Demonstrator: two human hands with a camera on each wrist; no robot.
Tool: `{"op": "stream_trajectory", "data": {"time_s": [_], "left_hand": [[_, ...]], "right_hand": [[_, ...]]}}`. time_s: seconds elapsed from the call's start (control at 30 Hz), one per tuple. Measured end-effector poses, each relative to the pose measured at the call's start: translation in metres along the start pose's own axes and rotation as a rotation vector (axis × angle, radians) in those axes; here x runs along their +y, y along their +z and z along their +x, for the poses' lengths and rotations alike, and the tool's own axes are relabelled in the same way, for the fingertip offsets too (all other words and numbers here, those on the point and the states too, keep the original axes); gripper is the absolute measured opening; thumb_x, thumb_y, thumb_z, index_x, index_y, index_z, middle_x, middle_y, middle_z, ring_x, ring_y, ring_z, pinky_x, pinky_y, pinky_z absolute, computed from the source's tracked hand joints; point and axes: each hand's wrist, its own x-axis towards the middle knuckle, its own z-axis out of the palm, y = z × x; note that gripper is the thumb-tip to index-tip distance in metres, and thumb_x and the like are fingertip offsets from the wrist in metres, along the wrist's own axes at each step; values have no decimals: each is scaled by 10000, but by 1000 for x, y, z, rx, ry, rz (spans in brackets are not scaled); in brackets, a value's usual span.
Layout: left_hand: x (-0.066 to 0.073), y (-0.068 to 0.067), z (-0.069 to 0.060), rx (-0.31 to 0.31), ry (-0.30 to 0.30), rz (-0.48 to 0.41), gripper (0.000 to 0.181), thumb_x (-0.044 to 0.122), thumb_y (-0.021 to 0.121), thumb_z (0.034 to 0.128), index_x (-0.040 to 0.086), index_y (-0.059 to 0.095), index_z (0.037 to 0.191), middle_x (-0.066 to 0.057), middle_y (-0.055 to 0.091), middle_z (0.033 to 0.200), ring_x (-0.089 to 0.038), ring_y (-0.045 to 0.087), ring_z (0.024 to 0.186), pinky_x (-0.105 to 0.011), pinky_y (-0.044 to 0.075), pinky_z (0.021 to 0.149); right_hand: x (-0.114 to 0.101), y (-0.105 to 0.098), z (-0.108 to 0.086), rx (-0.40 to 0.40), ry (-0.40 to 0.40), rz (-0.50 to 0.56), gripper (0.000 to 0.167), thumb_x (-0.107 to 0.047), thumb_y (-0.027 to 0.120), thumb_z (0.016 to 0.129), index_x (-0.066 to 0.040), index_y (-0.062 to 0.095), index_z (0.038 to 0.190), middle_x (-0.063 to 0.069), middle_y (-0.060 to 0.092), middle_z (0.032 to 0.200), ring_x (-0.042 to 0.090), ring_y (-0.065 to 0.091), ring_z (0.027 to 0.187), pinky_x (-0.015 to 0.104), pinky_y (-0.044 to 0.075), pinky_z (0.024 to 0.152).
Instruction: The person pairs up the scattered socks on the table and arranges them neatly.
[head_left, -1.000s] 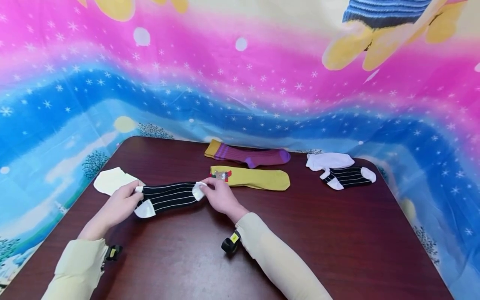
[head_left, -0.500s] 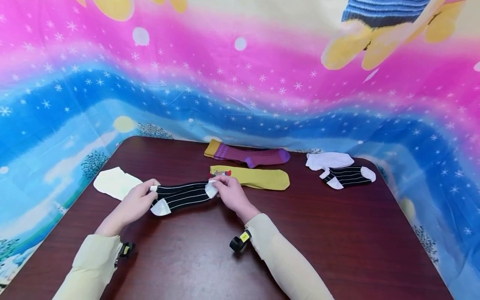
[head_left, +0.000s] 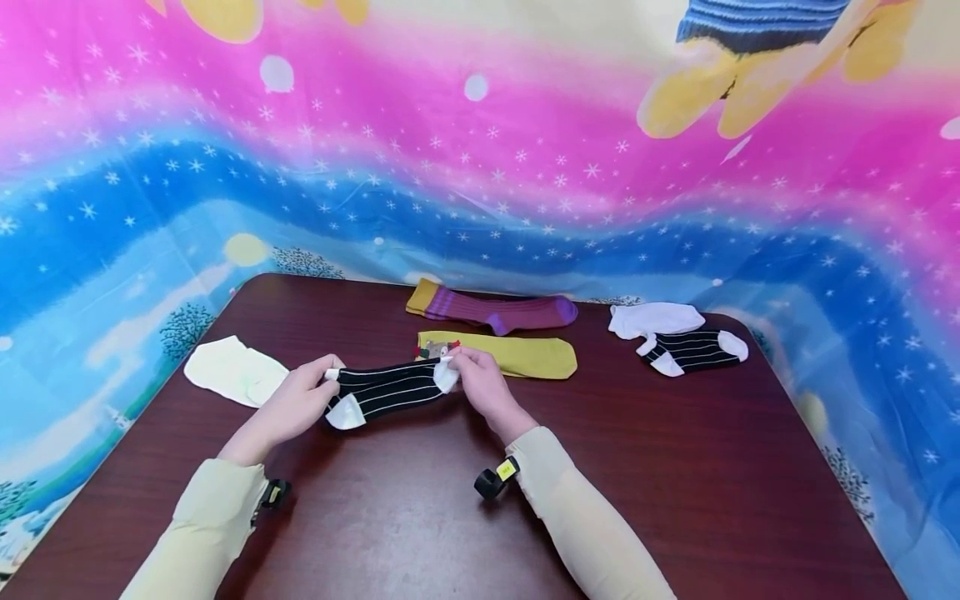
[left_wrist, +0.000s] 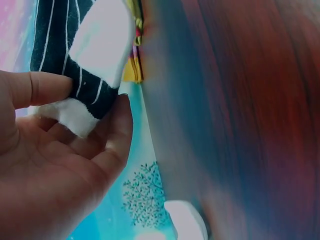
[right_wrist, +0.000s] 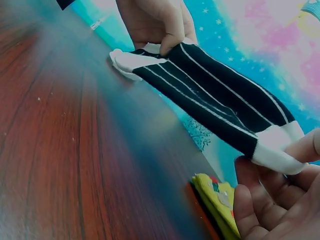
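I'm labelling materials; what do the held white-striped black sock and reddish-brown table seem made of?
White-striped black sock: matte knit, perhaps cotton; it bends softly without shine. Reddish-brown table: glossy wood or laminate, from streaky grain and reflected light.

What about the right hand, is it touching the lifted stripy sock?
Touching: the right wrist view shows the right hand pinching the stripy sock by a white end.

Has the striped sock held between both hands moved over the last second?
Yes: in the head view, the held striped sock has moved to the right, away from the white sock lying at left.
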Motion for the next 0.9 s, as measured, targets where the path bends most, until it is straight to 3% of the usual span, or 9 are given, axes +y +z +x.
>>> {"op": "stream_trajectory", "data": {"time_s": [0.13,0.27,0.53,0.7,0.8,0.9], "left_hand": [[3,5,4,-13,14,1,165,-14,446,969,84,579,974,-55,510,753,-227,493,724,-356,396,680],[5,10,7,-19,20,5,161,-26,455,947,82,571,974,-14,417,693,-207,440,647,-336,379,640],[8,20,14,-57,40,-9,141,-21,462,957,86,552,955,-3,402,678,-201,427,622,-333,382,627],[12,27,19,-62,55,-16,149,-30,464,947,82,553,989,-1,393,680,-193,415,620,-333,375,628],[16,30,23,-60,67,-29,163,-26,460,956,54,537,1076,-34,418,720,-200,419,642,-344,380,644],[20,33,26,-56,82,-60,243,-24,459,964,18,486,1202,-87,565,869,-213,485,715,-360,412,685]], "right_hand": [[-1,-6,-2,12,-10,48,255,-40,458,936,68,674,1018,60,637,890,127,583,739,325,520,721],[0,-12,-2,0,-17,97,251,-30,440,947,51,673,994,56,639,871,130,590,737,332,509,724],[1,-25,-4,21,-2,140,218,-27,409,911,23,620,937,81,624,893,164,598,791,308,514,720],[3,-37,-4,48,36,148,227,-53,410,934,17,615,1000,94,632,941,174,609,824,284,516,726],[2,-43,-3,59,41,176,223,-52,412,935,19,608,1013,89,630,925,165,615,810,275,513,725],[1,-50,-4,68,24,196,226,-49,414,932,28,607,1018,83,617,894,162,606,778,273,503,713]]}}
